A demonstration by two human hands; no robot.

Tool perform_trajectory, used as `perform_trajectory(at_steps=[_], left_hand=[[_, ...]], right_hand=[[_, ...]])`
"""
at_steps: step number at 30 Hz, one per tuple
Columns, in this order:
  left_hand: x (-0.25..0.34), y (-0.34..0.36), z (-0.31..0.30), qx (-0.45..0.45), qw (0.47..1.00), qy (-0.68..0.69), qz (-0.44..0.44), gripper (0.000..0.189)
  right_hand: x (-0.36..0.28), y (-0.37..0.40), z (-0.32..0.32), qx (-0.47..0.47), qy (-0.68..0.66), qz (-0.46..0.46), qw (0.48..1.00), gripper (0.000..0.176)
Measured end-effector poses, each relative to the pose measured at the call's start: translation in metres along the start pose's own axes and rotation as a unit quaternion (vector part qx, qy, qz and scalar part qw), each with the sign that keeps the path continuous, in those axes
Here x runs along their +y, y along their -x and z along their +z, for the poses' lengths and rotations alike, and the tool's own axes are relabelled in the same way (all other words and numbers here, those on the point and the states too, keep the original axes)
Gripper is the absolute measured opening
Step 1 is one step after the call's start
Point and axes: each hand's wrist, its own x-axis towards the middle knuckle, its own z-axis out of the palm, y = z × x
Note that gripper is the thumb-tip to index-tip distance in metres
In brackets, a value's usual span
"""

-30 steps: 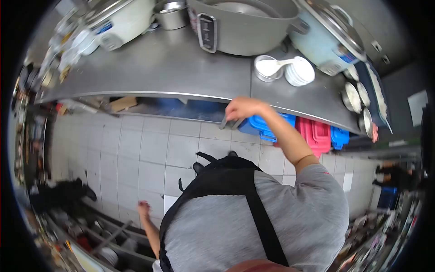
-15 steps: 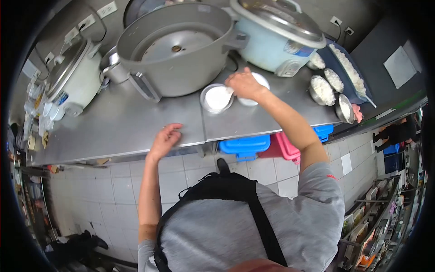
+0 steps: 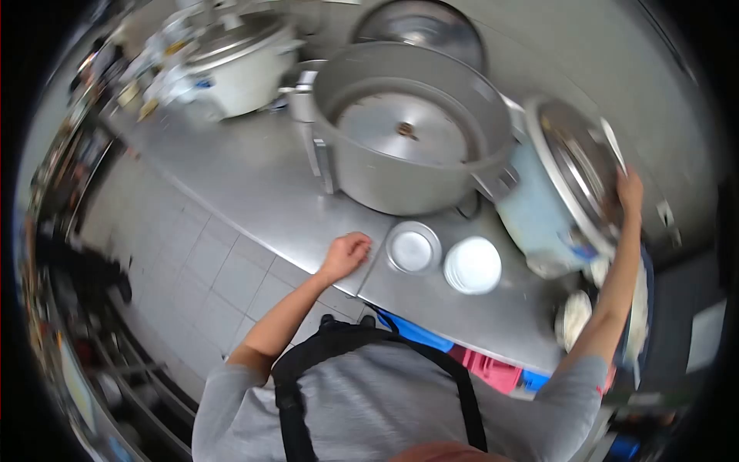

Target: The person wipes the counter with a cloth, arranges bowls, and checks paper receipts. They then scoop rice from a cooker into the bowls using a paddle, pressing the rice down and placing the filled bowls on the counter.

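My right hand (image 3: 630, 191) reaches far right and closes on the white lid handle (image 3: 614, 145) of the light-blue rice cooker (image 3: 535, 208). The cooker's metal lid (image 3: 577, 162) lies over its top. My left hand (image 3: 348, 255) hovers by the counter's front edge, fingers loosely bent and nothing seen in it. Just right of it stands a small round metal bowl (image 3: 412, 248). Beside that bowl is a stack of white round dishes (image 3: 472, 266).
A large grey pot (image 3: 416, 181) stands open on the steel counter (image 3: 254, 185), its lid (image 3: 419, 31) behind it. Another white cooker (image 3: 242, 77) sits at the left. A bowl of white rice (image 3: 573, 319) is under my right forearm. Blue and pink bins (image 3: 493, 369) stand below.
My right hand has left the small bowl and white dishes and moved to the blue cooker's lid handle. White no longer fills the small bowl. The view has turned.
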Motion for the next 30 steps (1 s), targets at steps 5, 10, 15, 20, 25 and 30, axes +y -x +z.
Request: perform_trajectory(at_steps=[5, 10, 15, 20, 25, 30], left_hand=[[-0.006, -0.003, -0.002, 0.072, 0.971, -0.148, 0.174, 0.011], [-0.006, -0.001, -0.006, 0.051, 0.981, -0.103, 0.154, 0.013], [-0.008, -0.001, -0.005, 0.036, 0.990, -0.058, 0.127, 0.012], [-0.002, 0.002, -0.008, 0.001, 0.996, -0.007, 0.089, 0.010], [-0.002, 0.003, -0.007, -0.018, 0.995, -0.013, 0.098, 0.009], [-0.004, -0.001, -0.010, -0.001, 0.982, -0.055, 0.178, 0.012]], right_hand=[[0.022, -0.043, 0.030, -0.025, -0.036, 0.000, 0.999, 0.040], [0.016, -0.047, 0.020, -0.054, 0.179, -0.044, 0.981, 0.033], [0.014, -0.063, 0.008, -0.029, 0.287, -0.072, 0.955, 0.030], [-0.054, -0.091, -0.030, -0.052, 0.236, 0.013, 0.970, 0.035], [-0.135, -0.100, -0.021, -0.095, 0.172, -0.014, 0.980, 0.031], [-0.107, -0.128, 0.073, -0.011, 0.272, -0.266, 0.925, 0.031]])
